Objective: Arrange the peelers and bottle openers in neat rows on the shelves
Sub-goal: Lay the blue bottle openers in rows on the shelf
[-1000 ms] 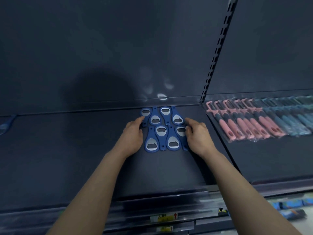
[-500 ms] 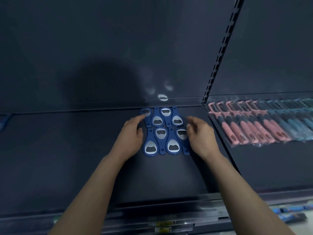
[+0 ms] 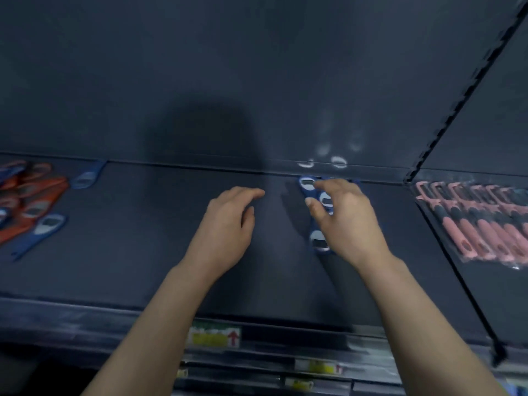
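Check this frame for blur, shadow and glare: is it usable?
Head view: motion blur smears the slotted upright, the price label and the orange bottle openers; a broad shadow darkens the back panel; small glare spots above the blue bottle openers; usable.

This is a shop. A long dark grey metal shelf (image 3: 143, 252) runs across the middle of the frame, with a flat dark back wall (image 3: 200, 67) above it. At the upper right, a black metal strip full of little slots (image 3: 445, 121) stands between two shelf parts. Small yellow and white price tags with red arrows (image 3: 214, 337) sit along the front edge at the bottom.

Many things of one kind lie together:
- **Right:** pink-handled peelers in clear plastic bags (image 3: 480, 232).
- **Middle:** blue plastic bottle openers (image 3: 307, 184).
- **Left:** orange and blue bottle openers (image 3: 37, 201) in a heap.
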### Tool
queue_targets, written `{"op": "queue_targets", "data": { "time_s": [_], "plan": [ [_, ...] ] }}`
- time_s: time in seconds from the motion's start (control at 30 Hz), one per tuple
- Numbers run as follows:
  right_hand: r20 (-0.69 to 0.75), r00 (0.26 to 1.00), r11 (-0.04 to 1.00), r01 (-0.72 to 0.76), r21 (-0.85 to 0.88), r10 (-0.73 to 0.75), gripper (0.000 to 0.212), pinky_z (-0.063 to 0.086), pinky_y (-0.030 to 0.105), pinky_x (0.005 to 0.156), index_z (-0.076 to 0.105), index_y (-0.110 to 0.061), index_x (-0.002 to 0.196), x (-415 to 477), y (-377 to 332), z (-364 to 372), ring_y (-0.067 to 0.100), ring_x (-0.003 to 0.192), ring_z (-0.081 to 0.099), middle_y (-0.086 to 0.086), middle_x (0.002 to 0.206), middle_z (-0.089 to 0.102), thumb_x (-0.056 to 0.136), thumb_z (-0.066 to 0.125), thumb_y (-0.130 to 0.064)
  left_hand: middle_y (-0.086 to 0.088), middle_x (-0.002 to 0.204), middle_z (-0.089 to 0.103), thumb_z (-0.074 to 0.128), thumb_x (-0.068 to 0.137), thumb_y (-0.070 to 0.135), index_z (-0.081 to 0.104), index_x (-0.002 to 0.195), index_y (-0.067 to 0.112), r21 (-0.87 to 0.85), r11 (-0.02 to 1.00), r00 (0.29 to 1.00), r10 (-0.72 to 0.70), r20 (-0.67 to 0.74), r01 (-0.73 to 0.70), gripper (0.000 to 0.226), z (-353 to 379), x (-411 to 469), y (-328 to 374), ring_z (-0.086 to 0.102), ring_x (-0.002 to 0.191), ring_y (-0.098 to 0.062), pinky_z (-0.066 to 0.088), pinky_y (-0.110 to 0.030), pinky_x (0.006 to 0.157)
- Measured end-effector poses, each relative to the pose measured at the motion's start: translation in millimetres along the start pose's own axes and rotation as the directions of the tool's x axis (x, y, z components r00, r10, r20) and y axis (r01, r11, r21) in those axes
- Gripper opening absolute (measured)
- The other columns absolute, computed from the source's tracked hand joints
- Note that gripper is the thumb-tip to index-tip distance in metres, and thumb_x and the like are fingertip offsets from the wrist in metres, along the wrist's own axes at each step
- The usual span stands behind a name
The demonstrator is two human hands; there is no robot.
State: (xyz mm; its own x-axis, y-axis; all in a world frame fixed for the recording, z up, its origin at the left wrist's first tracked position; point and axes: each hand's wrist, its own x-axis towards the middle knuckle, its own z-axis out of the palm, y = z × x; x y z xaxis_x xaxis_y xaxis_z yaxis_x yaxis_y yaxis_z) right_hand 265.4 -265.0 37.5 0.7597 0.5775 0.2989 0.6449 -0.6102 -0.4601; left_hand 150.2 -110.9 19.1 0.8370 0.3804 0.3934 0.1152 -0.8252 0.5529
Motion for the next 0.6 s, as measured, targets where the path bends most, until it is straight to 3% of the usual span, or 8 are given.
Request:
{"op": "queue_targets", "data": {
  "time_s": [0.1,0.2,0.37,0.6],
  "plan": [
    [0.018,0.997,0.997,0.07,-0.029,-0.07,0.039,0.036,0.038,0.101,0.056,-0.007,0.125,3,-56,22,0.029,0.118,0.047,0.01,0.125,0.058,0.091,0.057,-0.026,0.005,0.118,0.059,0.049,0.091,0.004,0.059,0.121,0.016,0.08,0.997,0.999,-0.007,-0.037,0.01,0.033,-45,-19,-35,0.049,0.111,-0.011,0.022,-0.013,0.09],
    [0.042,0.99,0.99,0.135,-0.034,-0.133,0.04,0.035,0.037,0.1,0.055,-0.009,0.127,7,-117,50,0.027,0.118,0.046,0.008,0.126,0.057,0.092,0.056,-0.028,0.004,0.117,0.06,0.05,0.091,0.003,0.06,0.12,0.015,0.111,0.991,0.994,-0.062,-0.091,0.072,0.033,-95,-38,-77,0.05,0.11,-0.012,0.021,-0.011,0.088],
    [0.088,0.966,0.97,0.241,0.027,-0.243,0.041,0.035,0.035,0.101,0.054,-0.009,0.128,13,-213,103,0.023,0.118,0.045,0.005,0.127,0.056,0.093,0.055,-0.029,-0.001,0.117,0.06,0.051,0.09,0.001,0.06,0.118,0.012,0.099,0.981,0.975,-0.146,-0.168,0.164,0.032,-165,-69,-145,0.053,0.111,-0.017,0.037,-0.027,0.096],
    [0.183,0.914,0.932,0.354,0.08,-0.362,0.044,0.028,0.03,0.106,0.048,-0.014,0.135,24,-298,161,0.018,0.125,0.039,0.002,0.135,0.05,0.095,0.05,-0.033,0.001,0.117,0.061,0.05,0.09,0.0,0.061,0.118,0.013,0.065,0.954,0.932,-0.27,-0.241,0.293,0.033,-224,-102,-210,0.054,0.111,-0.016,0.042,-0.032,0.096]
  ]
}}
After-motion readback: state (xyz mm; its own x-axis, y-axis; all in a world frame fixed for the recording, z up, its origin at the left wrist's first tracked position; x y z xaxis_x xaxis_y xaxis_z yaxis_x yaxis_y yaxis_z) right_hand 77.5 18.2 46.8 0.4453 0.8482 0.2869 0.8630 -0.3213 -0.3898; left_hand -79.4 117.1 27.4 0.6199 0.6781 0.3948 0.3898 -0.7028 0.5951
